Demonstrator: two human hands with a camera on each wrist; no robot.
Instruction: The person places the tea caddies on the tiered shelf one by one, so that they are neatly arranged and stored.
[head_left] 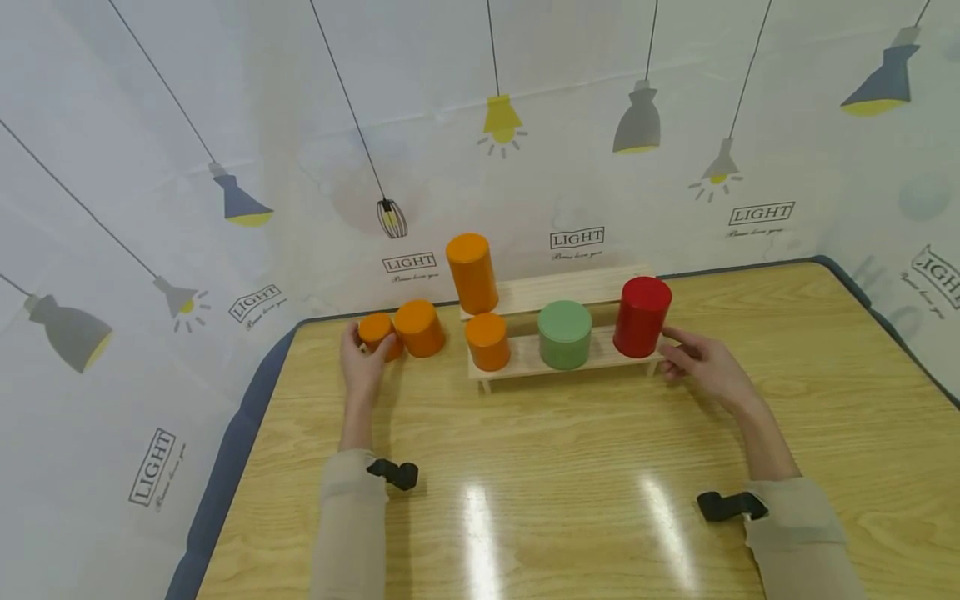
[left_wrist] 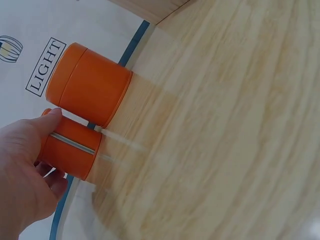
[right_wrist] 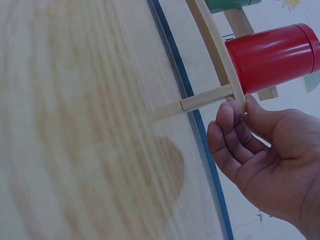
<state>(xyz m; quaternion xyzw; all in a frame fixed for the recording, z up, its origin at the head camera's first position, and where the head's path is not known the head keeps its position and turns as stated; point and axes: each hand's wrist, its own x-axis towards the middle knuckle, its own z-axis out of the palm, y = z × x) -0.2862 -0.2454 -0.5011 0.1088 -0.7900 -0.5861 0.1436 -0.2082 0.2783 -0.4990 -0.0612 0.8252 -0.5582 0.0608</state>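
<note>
My left hand (head_left: 362, 367) grips a small orange canister (left_wrist: 72, 145) at the table's back left, thumb on one side and fingers round the other. Right beside it stands a wider orange canister (head_left: 420, 328). My right hand (head_left: 708, 367) pinches the right end of a two-tier wooden rack (head_left: 525, 358) between thumb and fingers, as the right wrist view shows. On the lower tier stand an orange canister (head_left: 488, 342), a green canister (head_left: 566, 335) and a red canister (right_wrist: 275, 57). A tall orange canister (head_left: 472, 275) stands at the left end of the upper tier.
The rack stands on a wood-grain table (head_left: 570, 467) near its back edge. Behind it hangs a white wall covering (head_left: 420, 100) printed with lamps. A dark blue edging (head_left: 247, 417) runs round the table. Black wrist mounts (head_left: 401, 475) sit at both sleeves.
</note>
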